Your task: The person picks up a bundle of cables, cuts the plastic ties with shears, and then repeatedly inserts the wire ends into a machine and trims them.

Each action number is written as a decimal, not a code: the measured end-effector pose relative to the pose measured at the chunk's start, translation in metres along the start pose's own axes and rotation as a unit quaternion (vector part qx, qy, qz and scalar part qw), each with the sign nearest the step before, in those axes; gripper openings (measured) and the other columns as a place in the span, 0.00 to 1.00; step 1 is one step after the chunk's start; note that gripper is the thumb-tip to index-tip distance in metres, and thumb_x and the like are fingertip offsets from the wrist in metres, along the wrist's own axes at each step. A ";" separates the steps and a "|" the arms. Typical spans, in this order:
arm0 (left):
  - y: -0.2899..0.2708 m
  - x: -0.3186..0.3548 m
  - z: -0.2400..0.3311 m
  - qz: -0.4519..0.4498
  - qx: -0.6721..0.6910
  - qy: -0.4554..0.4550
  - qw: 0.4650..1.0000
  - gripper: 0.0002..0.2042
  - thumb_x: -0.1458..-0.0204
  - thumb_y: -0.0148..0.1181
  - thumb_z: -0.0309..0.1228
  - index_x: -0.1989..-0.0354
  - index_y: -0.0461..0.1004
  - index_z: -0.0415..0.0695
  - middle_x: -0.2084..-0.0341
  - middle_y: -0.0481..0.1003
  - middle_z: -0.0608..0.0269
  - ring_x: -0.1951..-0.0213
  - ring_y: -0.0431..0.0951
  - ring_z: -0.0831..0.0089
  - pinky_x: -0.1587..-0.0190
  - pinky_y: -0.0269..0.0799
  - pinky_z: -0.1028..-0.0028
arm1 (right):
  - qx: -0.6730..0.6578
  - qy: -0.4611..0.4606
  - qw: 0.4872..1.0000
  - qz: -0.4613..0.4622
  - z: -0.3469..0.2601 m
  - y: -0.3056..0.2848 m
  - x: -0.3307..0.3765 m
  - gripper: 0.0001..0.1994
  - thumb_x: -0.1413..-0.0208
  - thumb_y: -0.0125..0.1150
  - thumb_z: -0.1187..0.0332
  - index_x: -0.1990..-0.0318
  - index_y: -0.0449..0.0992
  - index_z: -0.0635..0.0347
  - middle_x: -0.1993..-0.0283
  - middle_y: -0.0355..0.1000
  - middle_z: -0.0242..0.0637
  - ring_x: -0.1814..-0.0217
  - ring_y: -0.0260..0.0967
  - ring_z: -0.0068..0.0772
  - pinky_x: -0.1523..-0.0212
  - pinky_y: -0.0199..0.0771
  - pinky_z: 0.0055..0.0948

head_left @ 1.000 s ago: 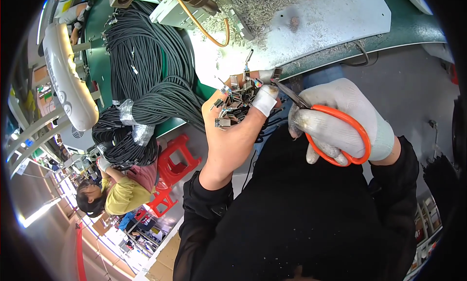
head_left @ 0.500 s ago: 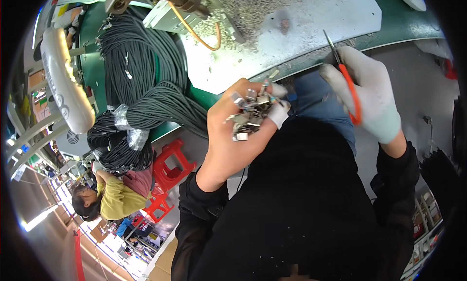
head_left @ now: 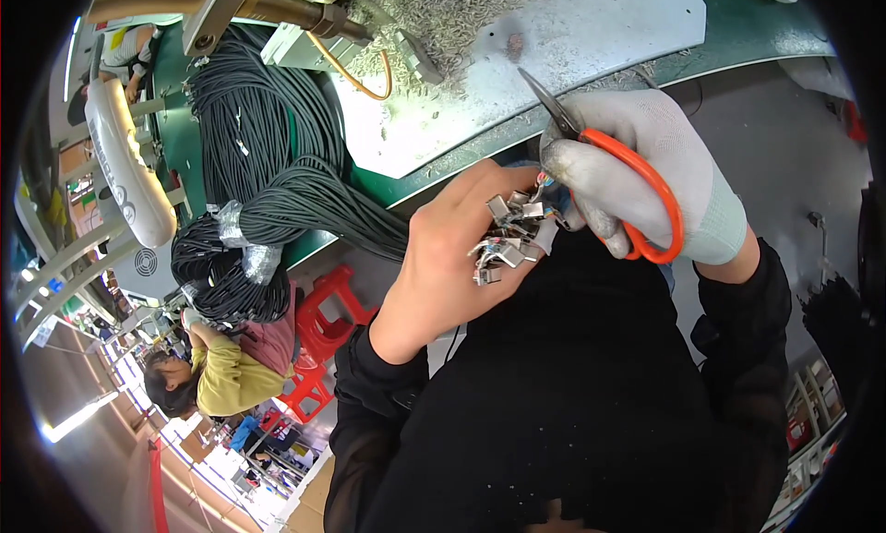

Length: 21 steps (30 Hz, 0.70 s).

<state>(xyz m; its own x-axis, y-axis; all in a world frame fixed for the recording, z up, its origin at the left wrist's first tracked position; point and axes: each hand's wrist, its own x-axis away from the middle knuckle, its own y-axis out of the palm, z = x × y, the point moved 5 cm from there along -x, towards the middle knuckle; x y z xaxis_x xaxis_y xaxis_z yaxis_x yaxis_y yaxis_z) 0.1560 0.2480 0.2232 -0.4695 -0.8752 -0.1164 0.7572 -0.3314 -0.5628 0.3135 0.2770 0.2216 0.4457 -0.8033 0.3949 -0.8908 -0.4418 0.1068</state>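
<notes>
— Metal connectors [head_left: 506, 242]: what has changed?
— The bare left hand [head_left: 452, 256] clutches the bunch as before, now lower, at the chest. The gloved right hand [head_left: 646, 168] has closed in beside it.
— And the orange scissors [head_left: 614, 164]?
— Gripped in that right hand, blades pointing up over the white mat [head_left: 554, 62].

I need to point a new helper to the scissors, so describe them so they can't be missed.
Start at the green workbench with the pale mat along the top. Just below its edge, the gloved right hand holds the scissors. They are the only thing with bright orange loop handles, beside the metal connectors bunched in the bare left hand.
</notes>
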 end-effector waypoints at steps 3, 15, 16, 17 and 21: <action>0.000 -0.001 0.002 0.017 0.077 -0.063 0.995 0.11 0.53 0.62 0.21 0.60 0.72 0.35 0.70 0.76 0.62 0.71 0.76 0.78 0.67 0.71 0.80 | 0.016 -0.012 1.000 0.019 0.000 -0.006 0.003 0.10 0.47 0.51 0.68 0.73 0.70 0.66 0.89 0.64 0.30 0.90 0.60 0.18 0.84 0.64 0.19; -0.004 -0.002 0.000 0.131 0.213 -0.190 0.950 0.10 0.55 0.62 0.17 0.63 0.72 0.34 0.70 0.74 0.68 0.69 0.71 0.85 0.65 0.68 0.83 | 0.342 -0.382 0.822 0.249 0.000 -0.002 0.021 0.08 0.56 0.62 0.72 0.68 0.74 0.64 0.82 0.67 0.34 0.82 0.68 0.28 0.75 0.72 0.25; -0.005 0.000 -0.001 0.143 0.222 -0.213 0.941 0.10 0.55 0.62 0.17 0.63 0.72 0.35 0.71 0.74 0.69 0.70 0.70 0.85 0.66 0.67 0.83 | 0.380 -0.394 0.798 0.251 0.000 0.001 0.023 0.10 0.59 0.64 0.72 0.66 0.75 0.63 0.81 0.67 0.34 0.81 0.68 0.30 0.73 0.73 0.26; -0.005 0.002 -0.004 0.156 0.231 -0.237 0.931 0.10 0.55 0.63 0.18 0.63 0.72 0.35 0.72 0.73 0.69 0.71 0.69 0.86 0.67 0.66 0.83 | 0.417 -0.406 0.773 0.253 0.001 0.004 0.026 0.12 0.61 0.66 0.72 0.65 0.75 0.63 0.80 0.67 0.35 0.79 0.69 0.33 0.72 0.74 0.28; -0.003 0.002 -0.006 0.163 0.206 -0.191 0.946 0.09 0.55 0.63 0.18 0.65 0.71 0.36 0.75 0.71 0.71 0.73 0.67 0.87 0.69 0.65 0.84 | 0.477 -0.397 0.738 0.265 0.010 0.015 0.026 0.16 0.65 0.68 0.72 0.63 0.76 0.62 0.79 0.67 0.35 0.78 0.69 0.36 0.72 0.73 0.30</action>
<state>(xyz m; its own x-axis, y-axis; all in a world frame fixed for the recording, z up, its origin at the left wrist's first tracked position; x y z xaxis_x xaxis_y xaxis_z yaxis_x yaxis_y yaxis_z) 0.1498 0.2494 0.2199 -0.0409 -0.9919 0.1204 0.9833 -0.0614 -0.1714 0.3123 0.2454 0.2247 0.3051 -0.7779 -0.5494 -0.6601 0.2431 -0.7108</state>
